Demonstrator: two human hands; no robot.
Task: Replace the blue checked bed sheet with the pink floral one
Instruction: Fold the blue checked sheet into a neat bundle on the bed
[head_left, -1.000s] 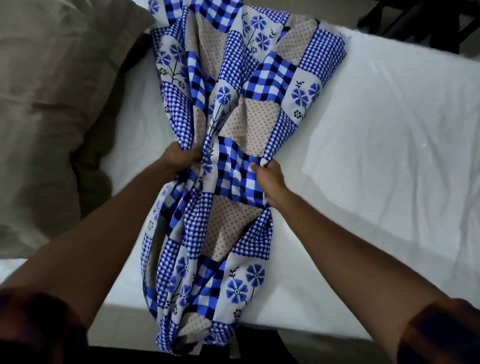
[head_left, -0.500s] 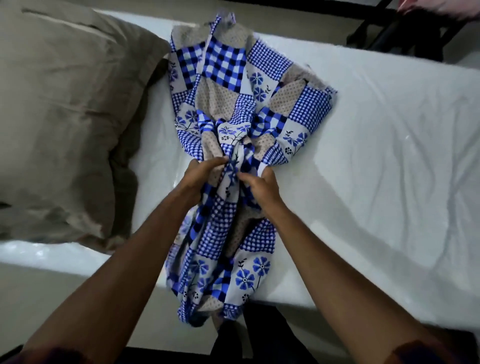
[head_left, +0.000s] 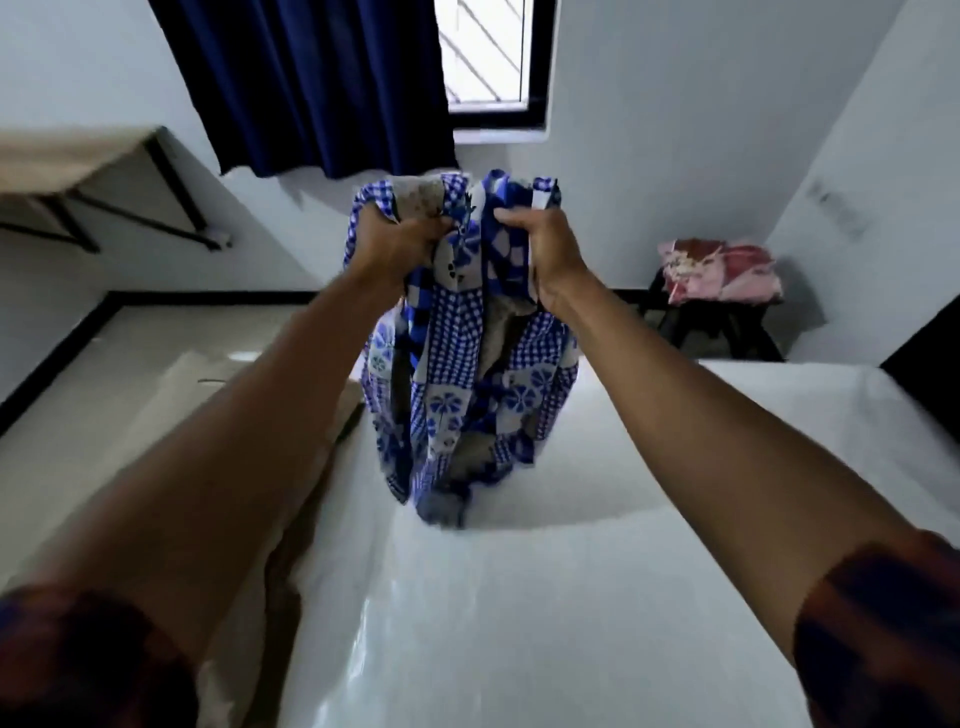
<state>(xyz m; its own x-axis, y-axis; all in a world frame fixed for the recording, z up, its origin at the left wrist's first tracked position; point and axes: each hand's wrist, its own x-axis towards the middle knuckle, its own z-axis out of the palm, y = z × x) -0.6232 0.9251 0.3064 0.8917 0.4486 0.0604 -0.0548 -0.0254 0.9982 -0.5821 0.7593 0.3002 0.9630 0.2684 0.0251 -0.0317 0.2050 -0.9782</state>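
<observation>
The blue checked bed sheet (head_left: 457, 374) hangs in a bunched bundle above the bare white mattress (head_left: 597, 571), its lower end touching or just above it. My left hand (head_left: 395, 247) grips the gathered top on the left. My right hand (head_left: 543, 247) grips it on the right, both arms stretched out forward. The pink floral sheet (head_left: 719, 270) lies folded on a dark stool (head_left: 727, 325) at the far right, beyond the bed.
A beige pillow (head_left: 311, 493) lies along the mattress's left edge under my left arm. A dark blue curtain (head_left: 311, 83) and a window (head_left: 485, 52) are on the far wall. A folding table (head_left: 67, 156) stands at the left wall.
Both hands have gathered the blue checked sheet and lifted it off the mattress to chest height. My head has tilted up, so the room's far wall and the stool show.
</observation>
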